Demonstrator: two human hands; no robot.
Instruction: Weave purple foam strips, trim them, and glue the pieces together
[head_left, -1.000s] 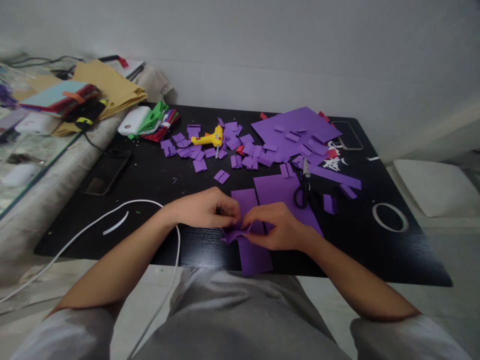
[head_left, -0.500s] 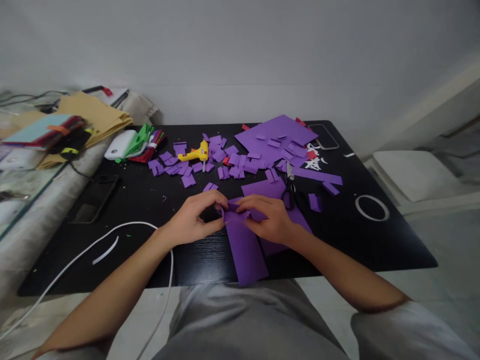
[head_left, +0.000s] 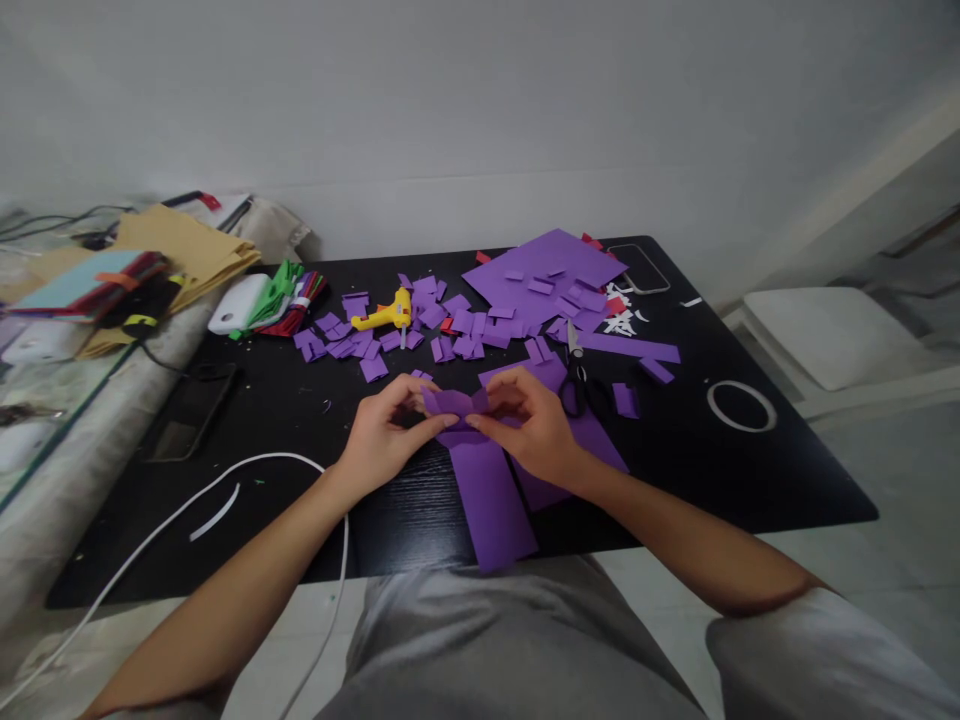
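Between both hands is a small folded piece of purple paper (head_left: pixel 454 402), its two side flaps standing up. My left hand (head_left: pixel 390 428) pinches its left end between thumb and fingers. On the right end, my right hand (head_left: pixel 529 425) does the same, the two thumbs almost meeting at the middle. Beneath the hands a long purple paper strip (head_left: pixel 491 505) lies on the black table, reaching its front edge. A larger purple sheet (head_left: pixel 576 455) lies to its right, partly covered by my right hand. Scissors (head_left: pixel 577 375) with dark handles rest just beyond that hand.
Several small folded purple pieces (head_left: pixel 373 367) are scattered across the back, around a yellow glue gun (head_left: pixel 386 312). A white cable (head_left: pixel 225 475) loops over the front left. A phone (head_left: pixel 187 412) lies at left, a white ring (head_left: pixel 741 405) at right. Paper packs and envelopes (head_left: pixel 195 250) are stacked back left.
The paper piece has been turned in my fingers, so its flaps now stand upward and more of its face shows. Both thumbs have come closer together at its middle.
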